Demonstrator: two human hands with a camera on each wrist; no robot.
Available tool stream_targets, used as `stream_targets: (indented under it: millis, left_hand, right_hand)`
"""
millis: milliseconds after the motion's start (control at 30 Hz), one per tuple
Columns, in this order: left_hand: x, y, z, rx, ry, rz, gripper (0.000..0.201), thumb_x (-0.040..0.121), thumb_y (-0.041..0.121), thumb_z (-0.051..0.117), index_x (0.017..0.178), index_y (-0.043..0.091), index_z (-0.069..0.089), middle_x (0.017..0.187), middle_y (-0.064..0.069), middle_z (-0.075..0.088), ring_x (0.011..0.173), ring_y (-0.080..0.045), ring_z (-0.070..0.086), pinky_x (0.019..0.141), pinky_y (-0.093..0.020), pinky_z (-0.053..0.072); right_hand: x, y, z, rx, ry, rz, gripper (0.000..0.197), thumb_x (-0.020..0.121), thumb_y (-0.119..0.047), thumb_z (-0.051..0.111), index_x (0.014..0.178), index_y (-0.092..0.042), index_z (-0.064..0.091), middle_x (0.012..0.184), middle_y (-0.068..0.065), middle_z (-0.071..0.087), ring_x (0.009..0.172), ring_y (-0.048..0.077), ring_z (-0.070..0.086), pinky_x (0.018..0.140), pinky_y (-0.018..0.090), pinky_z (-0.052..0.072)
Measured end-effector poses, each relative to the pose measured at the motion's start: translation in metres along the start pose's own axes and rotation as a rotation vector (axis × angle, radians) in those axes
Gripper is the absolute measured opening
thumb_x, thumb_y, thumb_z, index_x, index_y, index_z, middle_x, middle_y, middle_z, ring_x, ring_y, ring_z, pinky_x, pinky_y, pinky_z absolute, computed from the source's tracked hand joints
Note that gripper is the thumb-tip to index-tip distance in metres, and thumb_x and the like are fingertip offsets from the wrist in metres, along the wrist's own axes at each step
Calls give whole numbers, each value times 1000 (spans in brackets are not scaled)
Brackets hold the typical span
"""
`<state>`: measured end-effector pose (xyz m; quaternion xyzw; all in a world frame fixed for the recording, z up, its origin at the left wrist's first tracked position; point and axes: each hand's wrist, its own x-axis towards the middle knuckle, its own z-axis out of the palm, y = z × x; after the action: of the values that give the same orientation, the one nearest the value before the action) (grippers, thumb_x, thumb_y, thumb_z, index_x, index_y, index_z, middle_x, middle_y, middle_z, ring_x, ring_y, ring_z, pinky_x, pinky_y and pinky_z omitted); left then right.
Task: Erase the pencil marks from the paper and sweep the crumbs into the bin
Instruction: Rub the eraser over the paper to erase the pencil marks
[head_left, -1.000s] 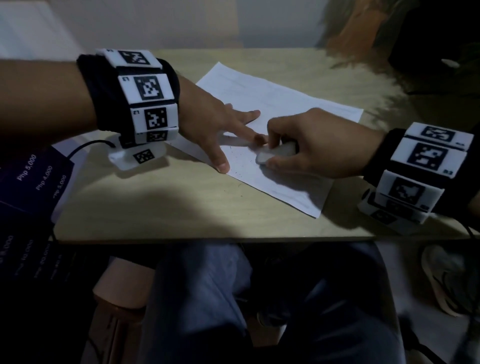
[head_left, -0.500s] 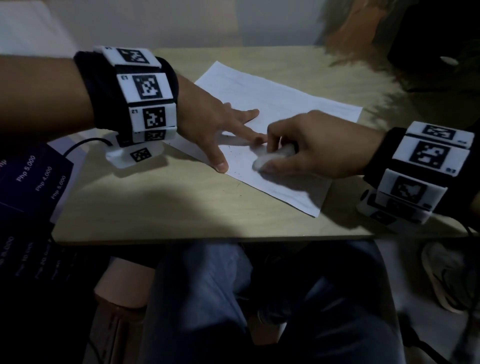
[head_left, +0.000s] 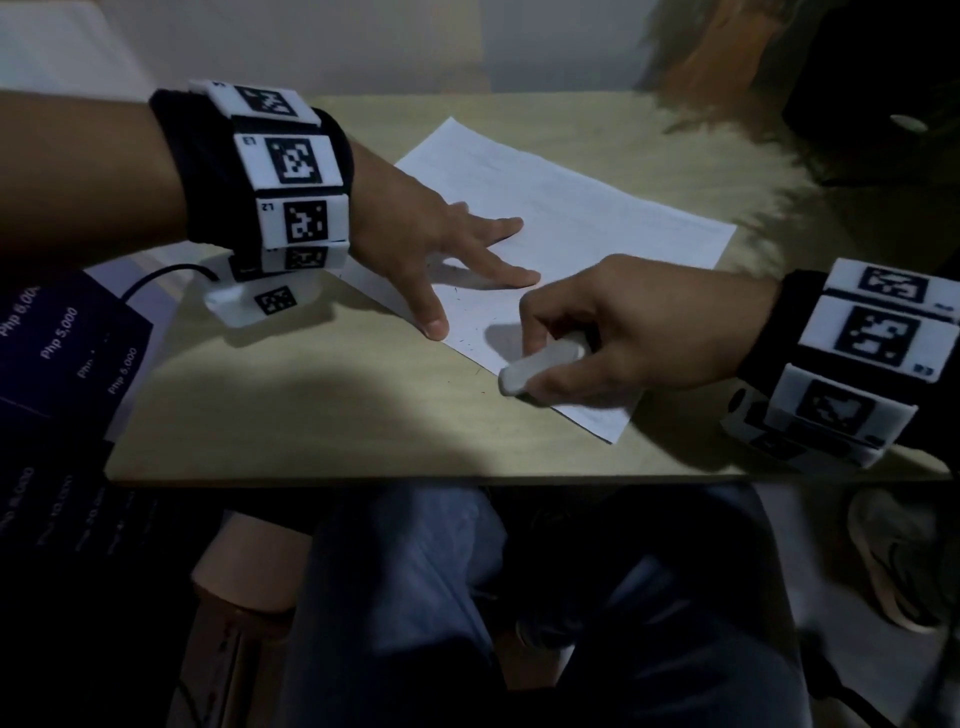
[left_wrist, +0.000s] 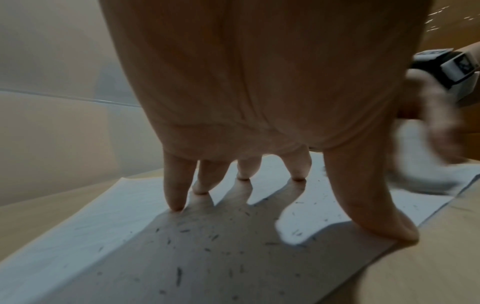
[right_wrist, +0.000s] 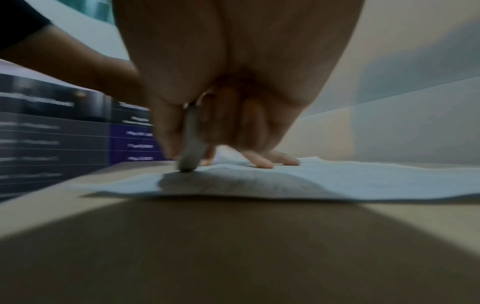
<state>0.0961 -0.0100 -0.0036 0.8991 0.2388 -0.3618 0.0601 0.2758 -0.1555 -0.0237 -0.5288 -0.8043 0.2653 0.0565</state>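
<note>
We see the paper, a white sheet lying askew on the pale wooden table, one corner toward the far edge and another toward us near the front edge. Faint ruled or pencilled lines cross its far half; we cannot read them. Dark eraser crumbs are scattered over its near left part, thickest in the shadow beneath the left hand, and a few specks lie on the table just off the sheet's edge. That left hand rests on the paper with straight, spread fingers, the tips pressing down and the thumb planted at the sheet's near left edge; it holds nothing. Just beside it, the right hand pinches a white eraser between thumb and curled fingers, the eraser tilted with its lower end touching the paper near the sheet's front edge; the right wrist view shows that tip on the sheet, blurred. Both wrists carry black bands with white marker blocks. To the left of the table hangs a dark printed sheet listing prices. Below the table edge are the person's knees in blue trousers.
</note>
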Motion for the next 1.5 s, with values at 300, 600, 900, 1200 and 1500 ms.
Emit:
stream_targets:
  millis: [300, 600, 900, 1200, 1500]
  left_hand:
    - [0, -1, 1, -42, -5, 9, 92, 80, 66, 65, 142, 75, -2, 159, 27, -31, 156, -17, -10, 124, -44, 8]
    - [-2, 4, 1, -85, 89, 17, 89, 86, 50, 72, 151, 62, 13, 166, 20, -14, 155, -13, 12, 120, -35, 17]
    - [-5, 6, 0, -87, 61, 20, 90, 82, 65, 65, 151, 64, 7, 165, 21, -19, 156, -17, 8, 124, -41, 15]
    - [-3, 10, 4, -59, 90, 33, 92, 84, 62, 67, 154, 57, 7, 167, 16, -15, 156, -23, 8, 124, -45, 15]
    - [-2, 8, 3, -38, 62, 19, 97, 82, 66, 66, 152, 62, 0, 165, 22, -21, 157, -19, 2, 125, -45, 13]
  right_hand:
    - [2, 3, -1, -53, 83, 28, 27, 79, -52, 70, 87, -28, 61, 69, -7, 60, 64, 8, 55, 57, 20, 39]
    - [5, 8, -2, -100, 173, 47, 28, 80, -51, 71, 88, -26, 62, 64, -8, 56, 62, 5, 53, 58, 24, 37]
    - [4, 8, -4, -129, 219, 71, 31, 78, -53, 66, 90, -25, 63, 67, -9, 58, 62, 5, 52, 58, 27, 35]
    - [3, 10, -4, -165, 243, 67, 33, 80, -56, 64, 90, -24, 63, 64, -9, 56, 60, 5, 51, 56, 21, 35]
    - [5, 10, -3, -145, 239, 95, 35, 78, -60, 65, 88, -26, 63, 66, -10, 58, 61, 3, 52, 61, 31, 36]
